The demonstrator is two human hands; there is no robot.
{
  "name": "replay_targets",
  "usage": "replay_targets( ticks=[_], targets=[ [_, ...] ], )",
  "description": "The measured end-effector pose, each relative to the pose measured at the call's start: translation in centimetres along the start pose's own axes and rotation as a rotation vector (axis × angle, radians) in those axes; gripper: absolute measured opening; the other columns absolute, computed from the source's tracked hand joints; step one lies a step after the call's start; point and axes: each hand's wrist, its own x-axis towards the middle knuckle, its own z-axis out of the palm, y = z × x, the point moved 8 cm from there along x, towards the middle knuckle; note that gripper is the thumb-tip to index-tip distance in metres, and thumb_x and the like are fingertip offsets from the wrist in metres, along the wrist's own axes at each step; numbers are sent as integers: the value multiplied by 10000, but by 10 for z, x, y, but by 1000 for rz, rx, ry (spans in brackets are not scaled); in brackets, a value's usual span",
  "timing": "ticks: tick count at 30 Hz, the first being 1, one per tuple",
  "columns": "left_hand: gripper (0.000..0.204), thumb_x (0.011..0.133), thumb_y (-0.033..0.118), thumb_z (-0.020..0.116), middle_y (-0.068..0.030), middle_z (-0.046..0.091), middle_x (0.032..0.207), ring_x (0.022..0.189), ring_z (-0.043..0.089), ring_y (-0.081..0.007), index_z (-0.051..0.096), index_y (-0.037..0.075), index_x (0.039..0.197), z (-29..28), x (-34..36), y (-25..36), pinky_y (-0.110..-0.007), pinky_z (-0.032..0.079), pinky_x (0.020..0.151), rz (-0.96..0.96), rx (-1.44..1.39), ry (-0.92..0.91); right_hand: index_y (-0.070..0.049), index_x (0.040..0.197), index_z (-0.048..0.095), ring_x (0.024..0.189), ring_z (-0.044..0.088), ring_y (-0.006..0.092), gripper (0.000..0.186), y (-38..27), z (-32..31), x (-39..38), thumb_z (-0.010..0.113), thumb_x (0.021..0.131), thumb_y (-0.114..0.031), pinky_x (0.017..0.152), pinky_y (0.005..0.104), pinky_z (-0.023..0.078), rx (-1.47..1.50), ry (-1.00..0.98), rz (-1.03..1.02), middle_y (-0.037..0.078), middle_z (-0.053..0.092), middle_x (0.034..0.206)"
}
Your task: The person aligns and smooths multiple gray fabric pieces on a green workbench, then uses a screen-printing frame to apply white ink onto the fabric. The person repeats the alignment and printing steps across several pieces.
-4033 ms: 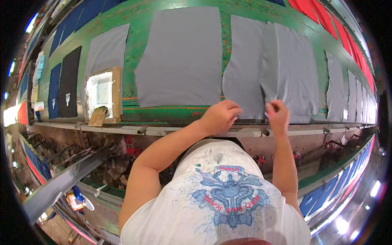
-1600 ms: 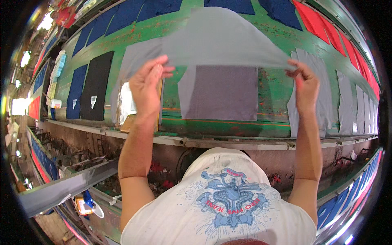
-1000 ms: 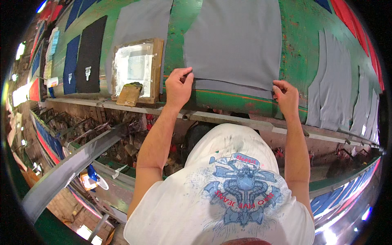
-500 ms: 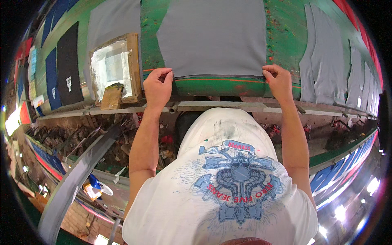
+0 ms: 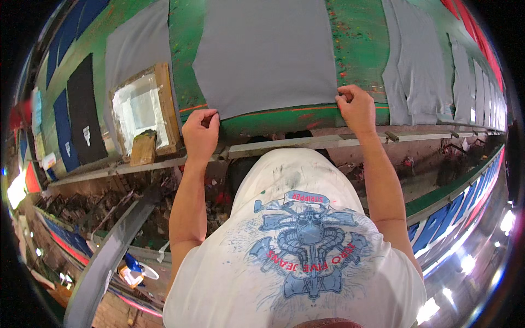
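A grey fabric panel (image 5: 265, 54) lies flat on the green table (image 5: 363, 60) in front of me, its near edge along an orange line. My left hand (image 5: 201, 131) pinches that edge at the near left corner, and my right hand (image 5: 358, 108) pinches it at the near right corner. To the left, a wooden screen frame (image 5: 164, 104) with a pale mesh and a wooden squeegee (image 5: 143, 146) sits on another grey panel (image 5: 134, 38).
Dark and navy panels (image 5: 82, 109) lie at the far left, with overlapping grey pieces (image 5: 415, 60) to the right and red fabric (image 5: 478, 38) beyond. A metal rail (image 5: 295, 141) runs along the table's near edge. A grey beam (image 5: 104, 262) crosses the lower left.
The grey panel, raised between my hands earlier, now lies smooth on the table. My hands came down to its near corners and have since shifted slightly in view, along with the whole scene.
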Motion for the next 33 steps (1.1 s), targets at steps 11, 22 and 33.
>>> replay_targets(
  ticks=[11,22,33],
  targets=[
    [413,889,112,807,-162,622,1530,1434,570,-433,774,147,1299,49,3,77,-584,444,1190,651,301,-216,-79,1021,852,986,788,393,323,-15,1,-6,849,920,-385,865,493,610,-172,-38,118,154,834,1012],
    [416,929,172,822,-99,585,1601,1531,493,-398,780,226,1340,56,6,60,-566,411,1228,724,266,-239,-59,970,824,976,781,405,279,-15,11,-8,857,926,-333,867,514,604,-177,17,31,169,820,991],
    [489,889,333,849,-140,699,1327,1283,625,-407,721,75,1285,55,17,70,-519,499,1101,675,358,-83,-65,856,655,697,618,129,245,-128,-17,37,739,1034,-211,629,307,503,1017,-222,-209,7,583,767]
  ],
)
